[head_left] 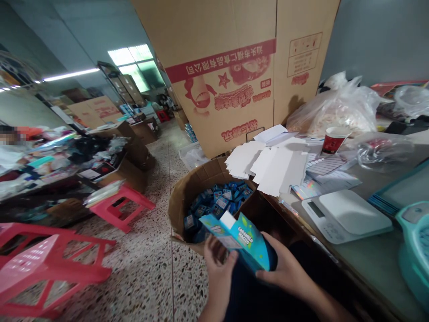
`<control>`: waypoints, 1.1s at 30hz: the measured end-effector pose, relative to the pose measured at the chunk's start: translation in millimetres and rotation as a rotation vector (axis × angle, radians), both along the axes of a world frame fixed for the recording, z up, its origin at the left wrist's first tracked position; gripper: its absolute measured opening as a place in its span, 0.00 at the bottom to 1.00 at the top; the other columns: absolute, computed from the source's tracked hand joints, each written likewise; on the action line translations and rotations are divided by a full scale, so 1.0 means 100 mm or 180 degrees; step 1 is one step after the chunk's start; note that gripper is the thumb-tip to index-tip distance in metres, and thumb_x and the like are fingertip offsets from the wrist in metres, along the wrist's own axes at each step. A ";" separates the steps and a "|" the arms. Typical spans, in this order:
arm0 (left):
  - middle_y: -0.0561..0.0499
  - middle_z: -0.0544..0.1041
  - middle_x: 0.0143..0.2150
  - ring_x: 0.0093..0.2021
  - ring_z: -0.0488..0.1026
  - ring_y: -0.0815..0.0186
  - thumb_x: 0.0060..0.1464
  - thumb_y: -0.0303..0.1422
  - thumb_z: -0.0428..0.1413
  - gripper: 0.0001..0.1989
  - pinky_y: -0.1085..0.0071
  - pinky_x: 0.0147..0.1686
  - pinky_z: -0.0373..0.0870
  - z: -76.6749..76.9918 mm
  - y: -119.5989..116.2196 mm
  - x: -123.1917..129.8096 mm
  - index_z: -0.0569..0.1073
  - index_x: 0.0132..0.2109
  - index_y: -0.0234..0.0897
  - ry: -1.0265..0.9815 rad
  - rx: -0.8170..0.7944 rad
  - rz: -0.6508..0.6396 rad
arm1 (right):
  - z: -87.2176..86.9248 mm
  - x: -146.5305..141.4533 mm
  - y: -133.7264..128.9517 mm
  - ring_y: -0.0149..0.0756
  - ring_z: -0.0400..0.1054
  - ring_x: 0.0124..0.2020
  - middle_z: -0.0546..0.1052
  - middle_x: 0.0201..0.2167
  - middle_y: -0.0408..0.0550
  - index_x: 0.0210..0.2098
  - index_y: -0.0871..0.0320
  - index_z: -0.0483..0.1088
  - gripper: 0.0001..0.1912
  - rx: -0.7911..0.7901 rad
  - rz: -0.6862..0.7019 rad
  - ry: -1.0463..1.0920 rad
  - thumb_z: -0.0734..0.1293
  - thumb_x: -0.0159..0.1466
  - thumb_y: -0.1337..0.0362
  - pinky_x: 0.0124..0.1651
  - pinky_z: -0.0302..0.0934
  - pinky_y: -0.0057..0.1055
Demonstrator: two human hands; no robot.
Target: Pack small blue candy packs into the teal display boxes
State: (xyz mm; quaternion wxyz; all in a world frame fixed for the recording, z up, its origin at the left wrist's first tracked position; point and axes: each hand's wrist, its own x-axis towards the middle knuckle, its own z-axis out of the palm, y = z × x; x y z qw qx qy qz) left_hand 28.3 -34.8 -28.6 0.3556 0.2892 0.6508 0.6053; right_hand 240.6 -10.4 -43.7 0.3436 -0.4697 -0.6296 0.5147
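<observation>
A blue printed carton [250, 239] with an upright white flap is between my two hands, near the bottom centre. My left hand [219, 264] is closed on its lower left side, thumb on the near edge. Around the carton's right end wraps my right hand [284, 268], with the thumb below and the fingers above. Just beyond the carton, a large open cardboard box [182, 192] holds many small blue packets [217, 199]. White flat card pieces [279, 167] lie stacked on the table edge, right of that box.
On the table [365, 259] stand a white scale [346, 214], a red paper cup [335, 139], a plastic bag [338, 109] and a turquoise basket [414, 255]. Large cartons [228, 27] rise behind. Pink stools [50, 268] are on the floor at left. A blurred person's head shows far left.
</observation>
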 end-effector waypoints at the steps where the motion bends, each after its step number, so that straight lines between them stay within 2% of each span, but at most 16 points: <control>1: 0.42 0.76 0.56 0.56 0.76 0.54 0.48 0.49 0.68 0.39 0.57 0.58 0.74 0.06 -0.01 -0.10 0.65 0.63 0.42 0.0188 0.0097 0.0417 | 0.03 0.02 0.06 0.59 0.58 0.69 0.66 0.68 0.60 0.70 0.59 0.61 0.49 0.0212 0.0013 -0.0502 0.76 0.51 0.58 0.73 0.48 0.54; 3: 0.43 0.73 0.57 0.57 0.73 0.56 0.55 0.48 0.63 0.31 0.56 0.60 0.71 0.22 -0.07 -0.35 0.66 0.60 0.43 0.0894 0.0434 0.0958 | 0.06 0.03 0.17 0.60 0.62 0.64 0.70 0.64 0.59 0.68 0.57 0.65 0.44 0.0552 0.0268 -0.1458 0.72 0.52 0.63 0.69 0.51 0.56; 4: 0.44 0.73 0.54 0.56 0.73 0.56 0.56 0.47 0.63 0.25 0.56 0.59 0.70 0.30 -0.12 -0.47 0.69 0.56 0.43 0.1460 0.0665 0.0831 | 0.06 0.01 0.21 0.60 0.63 0.62 0.72 0.62 0.58 0.68 0.55 0.66 0.42 0.0673 0.0480 -0.1819 0.70 0.52 0.65 0.66 0.53 0.55; 5: 0.46 0.74 0.51 0.55 0.73 0.56 0.55 0.45 0.64 0.20 0.56 0.59 0.70 0.38 -0.16 -0.56 0.72 0.51 0.43 0.2092 0.0829 0.0321 | 0.06 -0.01 0.23 0.59 0.63 0.60 0.72 0.61 0.57 0.67 0.54 0.66 0.42 0.0758 0.0720 -0.2068 0.69 0.52 0.66 0.64 0.54 0.54; 7: 0.47 0.75 0.49 0.55 0.71 0.53 0.52 0.43 0.67 0.16 0.54 0.61 0.67 0.49 -0.23 -0.63 0.78 0.46 0.46 0.3152 0.0646 -0.1206 | 0.03 -0.12 0.23 0.57 0.63 0.59 0.72 0.60 0.56 0.67 0.53 0.66 0.42 0.0841 0.1179 -0.2252 0.69 0.52 0.68 0.63 0.53 0.51; 8: 0.46 0.75 0.52 0.57 0.70 0.51 0.49 0.43 0.69 0.19 0.52 0.63 0.64 0.51 -0.24 -0.61 0.79 0.48 0.47 0.3436 0.0266 -0.1876 | 0.01 -0.18 0.22 0.55 0.62 0.60 0.72 0.60 0.56 0.68 0.53 0.65 0.42 0.0848 0.1356 -0.2240 0.69 0.52 0.67 0.63 0.53 0.50; 9: 0.45 0.74 0.57 0.60 0.67 0.48 0.45 0.44 0.71 0.26 0.51 0.65 0.62 0.51 -0.23 -0.55 0.79 0.52 0.48 0.3573 -0.0197 -0.2341 | -0.01 -0.25 0.20 0.54 0.62 0.60 0.71 0.60 0.56 0.67 0.53 0.65 0.41 0.0859 0.1473 -0.2197 0.69 0.53 0.67 0.63 0.52 0.49; 10: 0.43 0.71 0.61 0.63 0.64 0.45 0.41 0.44 0.73 0.34 0.49 0.65 0.60 0.47 -0.21 -0.47 0.77 0.57 0.47 0.3625 -0.0648 -0.2600 | -0.03 -0.32 0.18 0.53 0.61 0.60 0.71 0.60 0.55 0.66 0.53 0.66 0.39 0.0894 0.1521 -0.2142 0.69 0.54 0.66 0.62 0.52 0.48; 11: 0.41 0.69 0.64 0.64 0.62 0.42 0.38 0.43 0.73 0.40 0.48 0.66 0.59 0.41 -0.18 -0.39 0.75 0.61 0.44 0.3648 -0.1010 -0.2714 | -0.05 -0.38 0.17 0.52 0.61 0.60 0.70 0.60 0.55 0.65 0.52 0.67 0.36 0.0956 0.1523 -0.2085 0.69 0.56 0.65 0.61 0.53 0.47; 13: 0.41 0.69 0.64 0.64 0.61 0.43 0.39 0.38 0.71 0.42 0.49 0.66 0.57 0.24 -0.11 -0.27 0.72 0.64 0.41 0.3699 -0.1371 -0.2887 | -0.10 -0.46 0.16 0.51 0.60 0.60 0.68 0.59 0.55 0.61 0.52 0.70 0.30 0.1050 0.1467 -0.2022 0.67 0.58 0.66 0.58 0.54 0.44; 16: 0.43 0.72 0.60 0.61 0.64 0.50 0.47 0.30 0.61 0.30 0.55 0.64 0.58 0.00 -0.03 -0.22 0.74 0.60 0.39 0.3779 -0.1448 -0.3148 | -0.22 -0.49 0.17 0.53 0.61 0.59 0.68 0.57 0.56 0.58 0.53 0.72 0.28 0.0983 0.1488 -0.2087 0.67 0.58 0.68 0.55 0.57 0.42; 18: 0.44 0.73 0.57 0.59 0.65 0.52 0.51 0.29 0.57 0.23 0.58 0.61 0.62 -0.09 -0.02 -0.26 0.76 0.56 0.37 0.3793 -0.1562 -0.3382 | -0.31 -0.47 0.17 0.54 0.61 0.58 0.70 0.55 0.57 0.56 0.55 0.74 0.25 0.0939 0.1578 -0.2149 0.66 0.58 0.69 0.56 0.57 0.43; 21: 0.44 0.75 0.55 0.57 0.68 0.52 0.59 0.31 0.52 0.16 0.57 0.58 0.64 -0.15 -0.03 -0.30 0.77 0.51 0.38 0.3908 -0.1705 -0.3639 | -0.40 -0.43 0.18 0.52 0.63 0.58 0.73 0.53 0.55 0.52 0.56 0.75 0.19 0.0940 0.1584 -0.2075 0.68 0.60 0.67 0.59 0.56 0.44; 25: 0.45 0.77 0.53 0.57 0.70 0.52 0.63 0.32 0.49 0.14 0.57 0.55 0.65 -0.19 -0.04 -0.31 0.77 0.49 0.39 0.4052 -0.1689 -0.3749 | -0.39 -0.41 0.18 0.49 0.67 0.54 0.73 0.53 0.53 0.46 0.58 0.76 0.19 0.0560 0.1542 -0.2055 0.76 0.55 0.64 0.53 0.61 0.38; 30: 0.45 0.77 0.53 0.55 0.71 0.53 0.59 0.30 0.51 0.13 0.59 0.54 0.65 -0.25 -0.02 -0.29 0.78 0.46 0.39 0.4028 -0.1731 -0.3709 | -0.40 -0.40 0.21 0.51 0.69 0.54 0.77 0.50 0.52 0.47 0.58 0.76 0.22 0.0423 0.1673 -0.2120 0.79 0.53 0.64 0.54 0.60 0.37; 33: 0.46 0.78 0.50 0.53 0.72 0.55 0.54 0.28 0.53 0.12 0.62 0.52 0.65 -0.27 0.01 -0.31 0.79 0.43 0.39 0.3904 -0.1787 -0.3528 | -0.48 -0.38 0.22 0.47 0.71 0.50 0.78 0.48 0.49 0.46 0.57 0.76 0.24 0.0264 0.1611 -0.1986 0.80 0.51 0.64 0.47 0.59 0.32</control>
